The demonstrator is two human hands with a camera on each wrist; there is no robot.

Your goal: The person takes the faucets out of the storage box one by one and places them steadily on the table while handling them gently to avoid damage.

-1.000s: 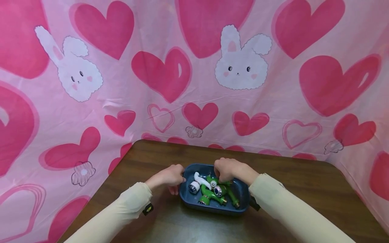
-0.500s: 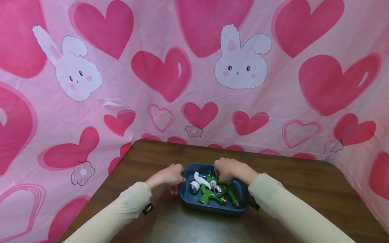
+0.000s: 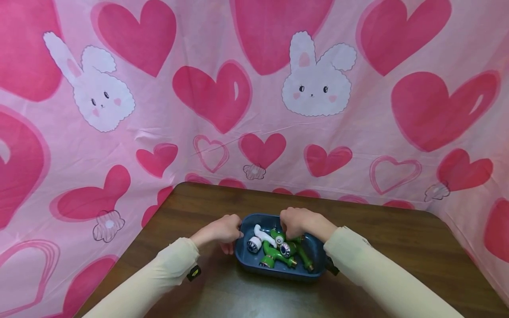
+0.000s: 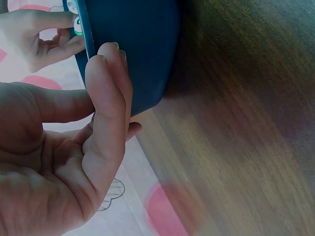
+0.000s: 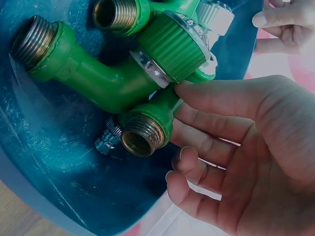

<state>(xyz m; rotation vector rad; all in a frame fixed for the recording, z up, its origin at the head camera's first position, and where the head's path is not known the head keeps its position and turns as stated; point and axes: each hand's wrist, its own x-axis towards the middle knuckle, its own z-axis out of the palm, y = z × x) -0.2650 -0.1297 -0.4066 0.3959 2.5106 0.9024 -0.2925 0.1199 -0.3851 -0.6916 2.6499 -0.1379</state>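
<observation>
A dark blue basin (image 3: 278,273) on the table holds several green taps and a white tap (image 3: 264,236). My left hand (image 3: 222,232) grips the basin's left rim; in the left wrist view its thumb is on the rim and its fingers lie against the outer wall. My right hand (image 3: 300,222) reaches into the back of the basin. There its thumb and fingers pinch a green tap (image 5: 156,113) with a brass threaded end, beneath another green tap (image 5: 93,83) with a ribbed knob. A third green tap (image 3: 274,254) lies near the front wall.
The brown wooden table (image 3: 222,291) extends around the basin. A pink cloth (image 3: 270,119) printed with hearts and rabbits hangs behind the table and along both sides. Black wrist bands show below both cream sleeves.
</observation>
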